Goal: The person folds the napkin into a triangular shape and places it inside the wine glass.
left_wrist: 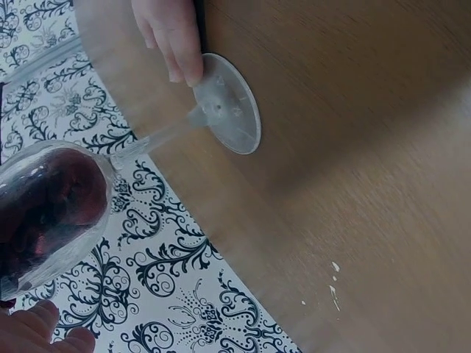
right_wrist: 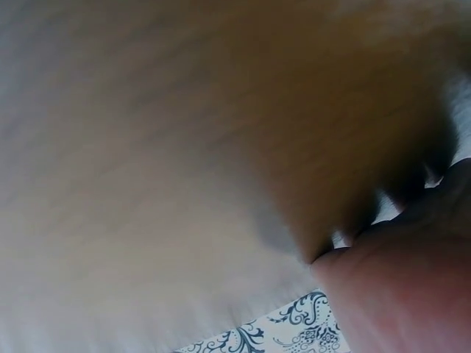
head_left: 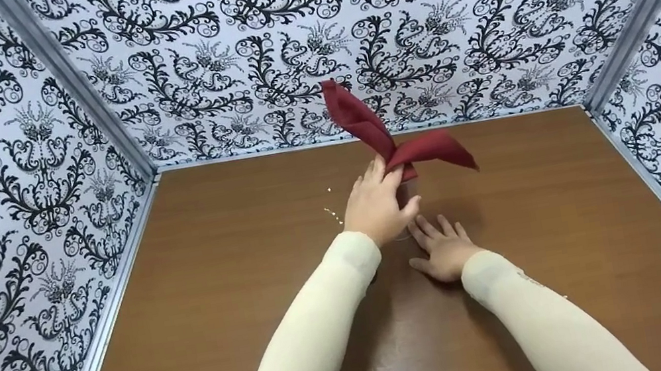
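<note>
A clear stemmed wine glass (left_wrist: 51,213) stands on the brown table with a dark red cloth napkin (head_left: 361,130) tucked into its bowl. Two folded points of the napkin fan out above the rim, one up to the left, the other to the right. My left hand (head_left: 374,205) is at the upper part of the glass, its fingers fairly straight and reaching up to the napkin, thumb held apart; it hides much of the bowl. My right hand (head_left: 446,253) lies low by the table with fingers spread, fingertips at the glass's round foot (left_wrist: 234,110).
Small white marks (head_left: 333,215) show on the table (head_left: 239,281) left of my left hand. White walls with black scroll patterns (head_left: 307,48) stand behind and at both sides, joined by grey metal posts (head_left: 79,86).
</note>
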`<state>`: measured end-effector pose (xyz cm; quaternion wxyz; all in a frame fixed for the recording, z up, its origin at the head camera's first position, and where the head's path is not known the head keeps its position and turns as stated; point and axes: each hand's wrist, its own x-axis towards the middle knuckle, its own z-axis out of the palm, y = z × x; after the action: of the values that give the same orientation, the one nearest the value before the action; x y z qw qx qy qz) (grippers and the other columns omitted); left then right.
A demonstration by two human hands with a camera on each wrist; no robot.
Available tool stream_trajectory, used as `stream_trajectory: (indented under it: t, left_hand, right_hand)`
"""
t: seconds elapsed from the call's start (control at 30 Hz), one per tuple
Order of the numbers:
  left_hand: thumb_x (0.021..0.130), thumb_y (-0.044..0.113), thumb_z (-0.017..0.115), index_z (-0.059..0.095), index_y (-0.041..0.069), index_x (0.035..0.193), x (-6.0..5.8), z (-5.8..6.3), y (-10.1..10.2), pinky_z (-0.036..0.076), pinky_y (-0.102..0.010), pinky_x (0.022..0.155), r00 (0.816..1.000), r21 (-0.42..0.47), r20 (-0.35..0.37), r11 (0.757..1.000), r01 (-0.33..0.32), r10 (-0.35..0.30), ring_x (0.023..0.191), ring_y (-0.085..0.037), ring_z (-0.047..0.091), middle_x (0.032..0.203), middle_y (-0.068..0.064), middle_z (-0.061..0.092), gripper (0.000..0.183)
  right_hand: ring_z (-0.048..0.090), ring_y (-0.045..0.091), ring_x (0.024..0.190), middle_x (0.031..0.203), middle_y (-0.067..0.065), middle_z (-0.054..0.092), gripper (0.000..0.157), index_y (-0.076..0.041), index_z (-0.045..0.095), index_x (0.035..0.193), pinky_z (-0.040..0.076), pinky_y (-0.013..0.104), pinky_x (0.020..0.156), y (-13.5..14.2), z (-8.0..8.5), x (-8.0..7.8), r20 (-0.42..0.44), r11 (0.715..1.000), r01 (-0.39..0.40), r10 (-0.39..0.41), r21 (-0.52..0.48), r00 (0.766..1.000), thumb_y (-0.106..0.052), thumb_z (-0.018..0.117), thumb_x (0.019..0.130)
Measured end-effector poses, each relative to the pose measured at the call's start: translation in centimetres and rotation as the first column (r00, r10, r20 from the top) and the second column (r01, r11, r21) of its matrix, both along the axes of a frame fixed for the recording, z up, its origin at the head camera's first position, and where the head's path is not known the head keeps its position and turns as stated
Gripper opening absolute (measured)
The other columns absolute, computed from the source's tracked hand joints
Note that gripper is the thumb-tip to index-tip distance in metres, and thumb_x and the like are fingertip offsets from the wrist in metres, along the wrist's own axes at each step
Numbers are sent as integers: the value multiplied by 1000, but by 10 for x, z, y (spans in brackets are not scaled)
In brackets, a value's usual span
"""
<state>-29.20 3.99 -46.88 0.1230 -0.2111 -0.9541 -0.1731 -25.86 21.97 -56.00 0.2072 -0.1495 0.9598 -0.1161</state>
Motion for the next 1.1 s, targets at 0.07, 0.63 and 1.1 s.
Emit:
stream_trajectory:
  t: [0.07, 0.63, 1.1]
  left_hand:
    - [95, 53, 65, 51, 25, 156, 0, 0, 0, 42, -52, 121, 1000, -2, -12, 1000, -1, 1, 153, -28, 44, 166, -12, 41, 68]
    - [95, 54, 64, 53, 25, 153, 0, 5, -1, 46, -56, 117, 999, -19, -32, 999, -26, 26, 152, -33, 46, 164, -15, 45, 65]
    - [95, 57, 65, 49, 26, 155, -1, 10, -1, 47, -54, 116, 1000, -76, 7, 997, 5, -4, 151, -33, 46, 165, -15, 41, 69]
  right_hand:
    - [-7, 51, 161, 179, 9, 0, 84, -19, 6, 171, 0, 74, 125, 0, 0, 0, 3, 1000, -2, 2, -1, 1000, -57, 46, 108]
    - [-5, 52, 161, 179, 10, 1, 85, -18, 6, 171, 1, 73, 126, -4, 6, -2, 12, 1000, -10, 10, 15, 1000, -57, 47, 107]
    - [71, 47, 108, 122, 19, 74, 32, -6, 67, 128, 57, 63, 90, 4, 39, -6, -409, 979, 46, -125, -198, 904, -22, 65, 100]
